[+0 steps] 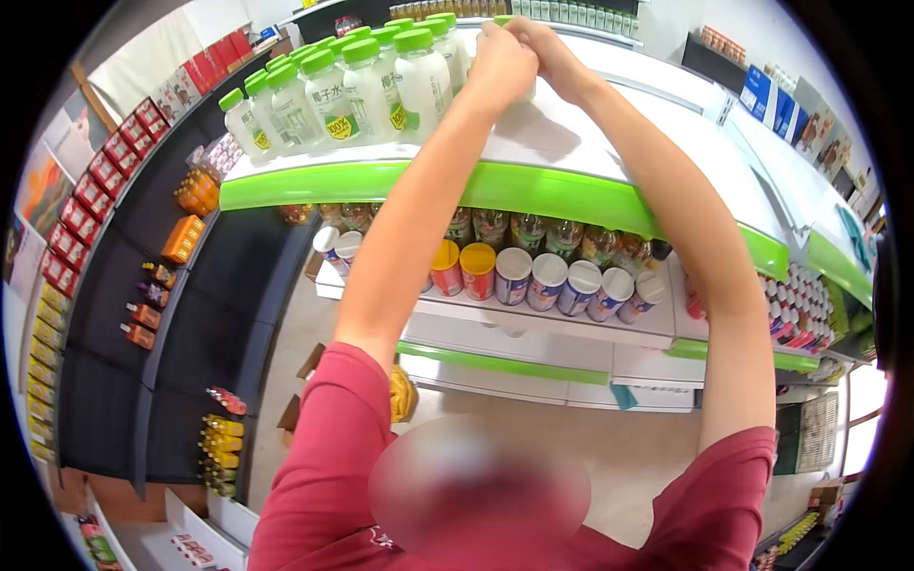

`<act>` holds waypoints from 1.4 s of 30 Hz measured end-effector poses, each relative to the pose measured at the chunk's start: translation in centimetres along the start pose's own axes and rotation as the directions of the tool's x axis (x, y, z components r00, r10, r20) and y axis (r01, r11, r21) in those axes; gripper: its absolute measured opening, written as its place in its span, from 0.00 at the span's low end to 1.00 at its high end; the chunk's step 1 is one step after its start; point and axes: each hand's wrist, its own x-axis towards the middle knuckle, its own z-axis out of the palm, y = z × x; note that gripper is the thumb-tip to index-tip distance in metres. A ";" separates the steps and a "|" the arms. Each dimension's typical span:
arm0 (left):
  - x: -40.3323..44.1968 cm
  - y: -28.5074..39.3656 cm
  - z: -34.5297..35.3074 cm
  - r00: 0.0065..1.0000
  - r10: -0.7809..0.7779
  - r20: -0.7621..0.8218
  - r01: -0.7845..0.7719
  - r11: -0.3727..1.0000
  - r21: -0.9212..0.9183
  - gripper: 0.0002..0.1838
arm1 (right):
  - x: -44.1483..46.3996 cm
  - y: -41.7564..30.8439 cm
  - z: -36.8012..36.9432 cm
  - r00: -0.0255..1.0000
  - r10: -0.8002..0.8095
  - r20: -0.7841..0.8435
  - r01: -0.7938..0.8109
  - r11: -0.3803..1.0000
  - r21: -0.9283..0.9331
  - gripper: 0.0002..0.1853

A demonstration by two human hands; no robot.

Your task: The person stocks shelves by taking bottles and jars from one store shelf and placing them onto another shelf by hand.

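Both my arms stretch out over the white top shelf [571, 133]. My left hand [502, 65] is wrapped round a bottle whose green cap [504, 19] shows just above the fingers; most of its body is hidden behind the hand. My right hand [550, 55] meets the left one at the cap, its fingers bent and pressed together there. Just left of my hands stand several bottles of cloudy white drink with green caps [421, 84], upright and close together.
A green strip [571, 193] edges the top shelf. Below it are canisters with white lids [546, 281], yellow-lidded ones [477, 270] and dark bottles [527, 232]. Dark shelving [205, 352] with drinks runs along the left. Blue boxes [757, 93] stand at the upper right.
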 end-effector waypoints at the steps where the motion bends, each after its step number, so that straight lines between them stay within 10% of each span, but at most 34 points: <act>1: 0.0 0.2 0.1 1.000 0.004 -0.029 -0.003 1.000 0.030 0.29 | -0.2 -0.3 0.0 1.000 -0.005 -0.022 0.004 0.999 -0.042 0.18; 11: -1.8 0.5 -0.2 0.974 0.128 -0.186 -0.055 0.934 0.352 0.21 | 0.0 -0.3 -0.3 0.973 -0.114 -0.199 -0.049 0.745 -0.665 0.38; 16: -3.0 0.8 -0.6 0.998 0.053 -0.031 -0.035 0.910 0.413 0.48 | -0.7 -0.5 -0.2 0.992 -0.025 -0.122 -0.035 0.884 -0.466 0.40; 35: -3.8 2.3 -0.4 1.000 0.020 -0.020 0.000 0.705 0.710 0.49 | 0.8 1.9 -0.8 0.997 -0.049 -0.066 0.024 0.938 -0.346 0.35; 42: -3.8 2.1 -0.3 0.999 0.047 -0.012 -0.024 0.697 0.717 0.55 | 2.0 3.2 -1.7 0.986 -0.059 0.157 0.105 0.947 -0.302 0.50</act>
